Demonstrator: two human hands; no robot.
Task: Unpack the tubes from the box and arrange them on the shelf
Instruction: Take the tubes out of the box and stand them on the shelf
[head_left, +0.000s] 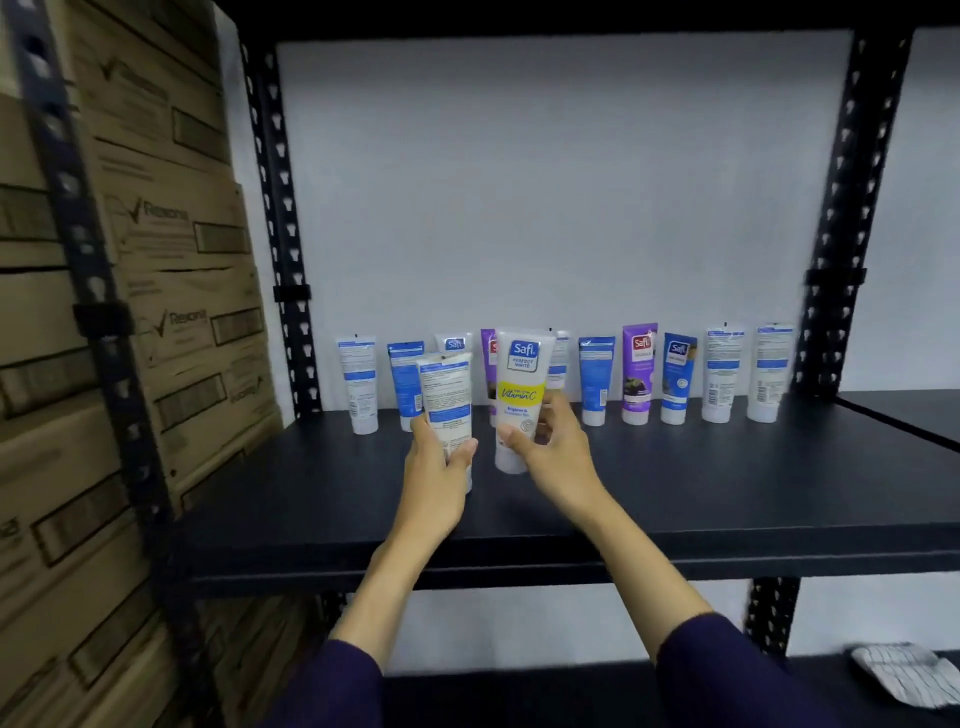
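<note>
Both hands are at the middle of the frame over the black shelf (675, 483), each curled round a tube. The left hand (439, 467) grips a white tube showing its printed back (447, 402); the right hand (550, 447) grips a white Safi Perfect White tube with a yellow Vitamin C band (522, 389). Both stand cap-down, in front of the row of tubes (639, 374) lined along the back wall. To do this step well, I would set each tube squarely on its cap, in line with the row or just ahead of it, and let go only once it stands steady, so that a nudge does not topple its neighbours. Stacked Rexona cartons (171, 249) fill the left of the frame; a folded striped cloth (904, 673) lies on the lower shelf at lower right.
</note>
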